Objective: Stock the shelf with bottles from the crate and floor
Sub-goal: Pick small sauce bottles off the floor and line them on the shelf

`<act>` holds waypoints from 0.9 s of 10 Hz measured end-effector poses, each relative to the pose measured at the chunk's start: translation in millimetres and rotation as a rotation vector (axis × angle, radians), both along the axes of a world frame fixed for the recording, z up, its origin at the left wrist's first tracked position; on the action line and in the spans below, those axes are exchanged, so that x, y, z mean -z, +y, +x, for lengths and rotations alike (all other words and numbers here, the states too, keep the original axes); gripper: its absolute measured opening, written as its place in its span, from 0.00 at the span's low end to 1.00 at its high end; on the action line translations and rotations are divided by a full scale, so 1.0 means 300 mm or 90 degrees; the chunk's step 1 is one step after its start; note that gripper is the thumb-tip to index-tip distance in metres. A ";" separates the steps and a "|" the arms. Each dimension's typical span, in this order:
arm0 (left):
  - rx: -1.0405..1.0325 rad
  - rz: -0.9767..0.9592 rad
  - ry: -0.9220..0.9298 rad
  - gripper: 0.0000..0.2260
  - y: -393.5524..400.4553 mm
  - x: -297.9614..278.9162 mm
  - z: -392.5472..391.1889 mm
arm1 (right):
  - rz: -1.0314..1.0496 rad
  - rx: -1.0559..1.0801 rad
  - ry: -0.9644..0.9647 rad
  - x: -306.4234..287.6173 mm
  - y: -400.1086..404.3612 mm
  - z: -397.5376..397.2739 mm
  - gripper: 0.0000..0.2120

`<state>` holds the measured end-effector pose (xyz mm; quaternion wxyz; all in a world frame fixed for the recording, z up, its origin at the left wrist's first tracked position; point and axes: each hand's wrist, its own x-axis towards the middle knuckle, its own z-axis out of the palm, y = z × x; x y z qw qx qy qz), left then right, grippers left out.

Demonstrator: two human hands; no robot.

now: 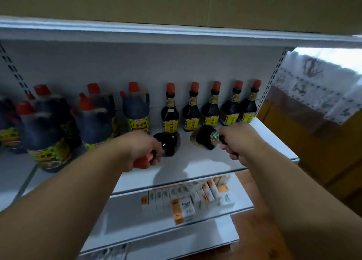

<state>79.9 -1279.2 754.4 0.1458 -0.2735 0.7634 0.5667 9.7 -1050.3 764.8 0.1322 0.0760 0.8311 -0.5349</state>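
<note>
Both arms are out over the shelf (205, 167), each hand with a bottle. The left hand (141, 150) is wrapped round the red-capped neck of a dark bottle (168, 143), fingers curled tight on it, the bottle's body pointing away toward the back of the shelf. The right hand (238, 142) is clamped on the neck of a second dark bottle (203, 137), which is tilted with its body leaning left; the motion blur won't let me say if either base touches the shelf board. Just behind them, a row of five small bottles (210, 107) stands upright against the back panel, red caps up, yellow labels forward. To their left, big dark jugs (135, 110) with red caps crowd the shelf. One level down, white-and-orange boxes (184, 201) sit in a row.
</note>
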 end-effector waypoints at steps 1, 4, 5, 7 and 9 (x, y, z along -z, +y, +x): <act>0.081 -0.126 -0.038 0.10 -0.014 -0.002 -0.073 | 0.101 -0.062 0.030 -0.012 -0.019 -0.086 0.07; 0.188 -0.346 -0.104 0.08 -0.001 -0.055 -0.210 | 0.310 -0.228 0.121 -0.044 -0.081 -0.227 0.09; 0.116 -0.337 -0.042 0.05 0.006 -0.079 -0.247 | 0.424 -0.286 0.162 -0.069 -0.106 -0.280 0.16; 0.101 -0.262 -0.044 0.07 -0.038 -0.064 -0.362 | 0.467 -0.349 0.247 -0.037 -0.114 -0.356 0.18; -0.076 -0.046 -0.023 0.11 0.043 -0.052 -0.394 | 0.412 -0.312 0.344 0.056 -0.092 -0.427 0.22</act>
